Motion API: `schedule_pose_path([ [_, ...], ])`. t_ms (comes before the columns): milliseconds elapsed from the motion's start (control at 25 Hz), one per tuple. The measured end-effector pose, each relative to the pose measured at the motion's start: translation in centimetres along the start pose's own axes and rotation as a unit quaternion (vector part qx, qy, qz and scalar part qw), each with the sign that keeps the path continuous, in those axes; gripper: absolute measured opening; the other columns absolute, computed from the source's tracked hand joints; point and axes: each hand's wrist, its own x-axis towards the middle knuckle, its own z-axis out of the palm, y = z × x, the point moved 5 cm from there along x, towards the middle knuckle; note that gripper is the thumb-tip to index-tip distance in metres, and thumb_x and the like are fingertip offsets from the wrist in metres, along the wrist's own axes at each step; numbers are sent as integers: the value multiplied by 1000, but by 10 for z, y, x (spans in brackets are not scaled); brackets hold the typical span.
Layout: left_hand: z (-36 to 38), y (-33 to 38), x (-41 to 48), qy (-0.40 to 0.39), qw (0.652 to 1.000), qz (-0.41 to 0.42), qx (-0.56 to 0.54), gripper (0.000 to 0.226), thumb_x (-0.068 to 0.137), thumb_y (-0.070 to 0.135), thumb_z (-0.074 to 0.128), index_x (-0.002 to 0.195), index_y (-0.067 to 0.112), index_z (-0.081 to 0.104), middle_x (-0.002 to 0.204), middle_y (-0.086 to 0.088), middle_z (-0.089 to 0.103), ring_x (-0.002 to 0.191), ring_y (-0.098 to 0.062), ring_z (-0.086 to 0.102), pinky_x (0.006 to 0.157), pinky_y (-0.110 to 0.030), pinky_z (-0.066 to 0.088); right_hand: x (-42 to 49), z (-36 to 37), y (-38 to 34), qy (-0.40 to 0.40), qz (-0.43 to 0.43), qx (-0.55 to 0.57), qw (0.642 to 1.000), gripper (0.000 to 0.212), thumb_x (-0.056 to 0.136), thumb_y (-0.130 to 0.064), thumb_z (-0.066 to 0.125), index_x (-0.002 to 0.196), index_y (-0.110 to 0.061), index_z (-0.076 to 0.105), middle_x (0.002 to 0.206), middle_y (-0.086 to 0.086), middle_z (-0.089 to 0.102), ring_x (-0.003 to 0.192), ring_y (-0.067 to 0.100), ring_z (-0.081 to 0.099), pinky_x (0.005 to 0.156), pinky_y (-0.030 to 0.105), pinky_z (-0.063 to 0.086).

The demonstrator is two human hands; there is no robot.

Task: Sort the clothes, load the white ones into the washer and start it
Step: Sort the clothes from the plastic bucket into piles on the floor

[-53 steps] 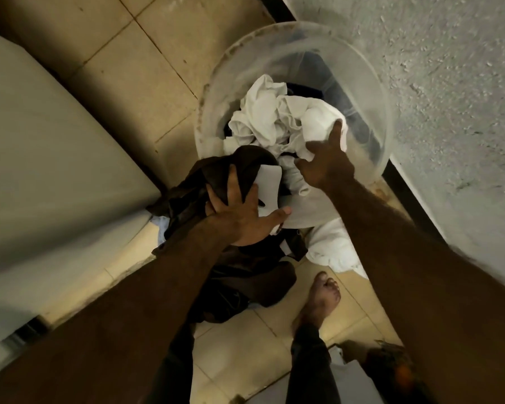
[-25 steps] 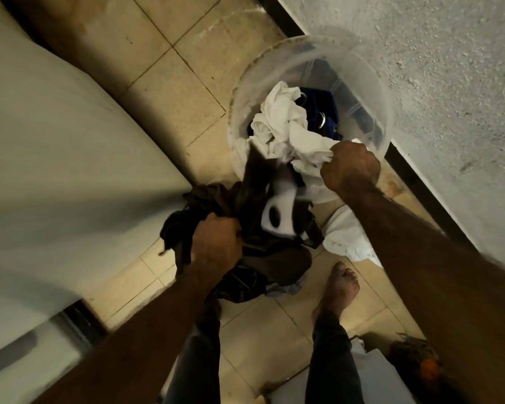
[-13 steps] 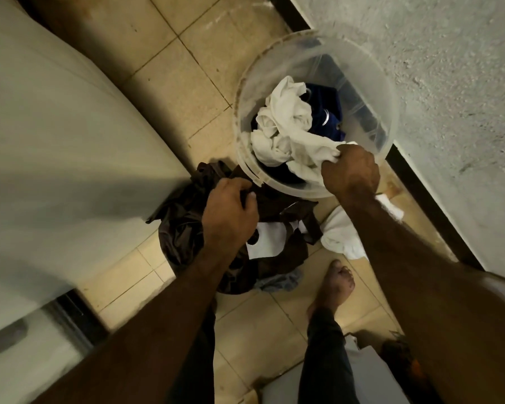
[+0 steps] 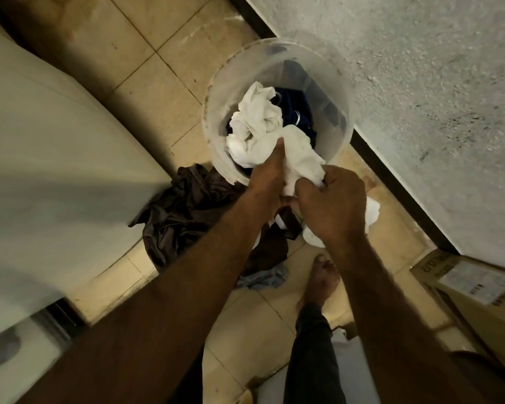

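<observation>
tiled floor [image 4: 146, 91] | translucent bucket [image 4: 216, 112] | brown garment heap [image 4: 187, 211] | white cloth [image 4: 372, 212] | possibly bluish rag [image 4: 264, 279] | cardboard box [image 4: 478, 290]

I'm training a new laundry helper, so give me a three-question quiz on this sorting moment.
1. True or false: the dark brown garment lies inside the clear bucket.
2. Which cloth do the left hand and right hand grip? A) white cloth B) navy garment C) grey cloth
3. Fill in: the cardboard box stands against the ____.

Key: 1 false; 2 A; 3 wall.

Home laundry corner — washer [image 4: 56, 158] (clothes bucket [image 4: 216, 135])
</observation>
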Motion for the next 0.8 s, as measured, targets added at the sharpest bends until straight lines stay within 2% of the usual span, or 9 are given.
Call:
schedule_pose_path([
  [80, 0, 13, 1, 91, 992, 46, 70, 47, 101, 28, 56, 139, 0, 52, 135, -18, 61, 119, -33, 60, 97, -37, 50, -12, 1, 5, -19, 19, 17, 999, 18, 78, -37, 52, 71, -22, 59, 61, -14, 54, 55, 3, 53, 51, 12, 34],
  [160, 1, 21, -2, 118, 985, 73, 106, 36, 101, 9, 50, 134, -6, 52, 121, -18, 61, 107, -30, 58, 90, -34, 47, -15, 0, 13, -12, 39, 53, 998, 20, 80, -37, 52, 87, -19, 56, 74, -14, 53, 66, 1, 52, 53, 9, 35],
  [240, 2, 23, -10, 115, 980, 77, 141, 35, 101, 8, 45, 131, -7, 53, 107, -17, 56, 97, -30, 55, 83, -36, 46, -10, -7, 20, 26, 66, 130, 989, 25, 86, -38, 60, 101, -18, 56, 89, -10, 58, 77, -1, 56, 59, 4, 41],
  [320, 4, 16, -27, 107, 978, 55, 170, 39, 100, 19, 45, 131, -1, 56, 113, -17, 61, 95, -30, 59, 86, -40, 51, 1, -14, 24, 60, 87, 207, 972, 17, 90, -32, 68, 104, -23, 63, 97, -11, 65, 85, -3, 63, 66, 1, 44],
  [400, 6, 5, -47, 106, 983, 55, 140, 39, 98, 26, 45, 125, 3, 61, 127, -20, 64, 98, -28, 62, 91, -42, 52, 15, -10, 31, 45, 133, 301, 943, 7, 92, -24, 70, 97, -27, 69, 93, -12, 72, 84, -5, 68, 70, 9, 50],
  [480, 8, -2, -64, 119, 987, 72, 74, 32, 97, 26, 47, 112, 8, 68, 124, -16, 68, 98, -24, 66, 89, -39, 54, 26, 3, 41, -31, 202, 399, 894, 24, 94, -20, 66, 113, -6, 68, 109, 13, 74, 93, 15, 71, 76, 28, 57],
  [560, 7, -6, -70, 99, 992, 75, 15, 33, 96, 26, 47, 111, 12, 72, 114, -12, 73, 104, -29, 69, 93, -41, 55, 28, 17, 45, -117, 209, 451, 860, 35, 98, -19, 57, 124, 4, 59, 123, 26, 65, 100, 27, 67, 81, 36, 57],
  [680, -3, 2, -77, 117, 981, 125, 94, 30, 84, 34, 48, 84, 14, 70, 91, -3, 73, 95, -25, 68, 87, -43, 55, 21, 28, 45, -141, 204, 441, 863, 23, 97, -16, 54, 110, -5, 70, 111, 12, 73, 101, 22, 69, 90, 39, 55],
  [800, -15, 13, -81, 173, 961, 176, 124, 32, 72, 43, 54, 75, 12, 61, 76, 2, 62, 76, -19, 59, 74, -40, 50, 8, 29, 46, -108, 227, 445, 859, 19, 89, -12, 59, 86, -1, 74, 86, 10, 73, 81, 18, 69, 76, 34, 54],
])
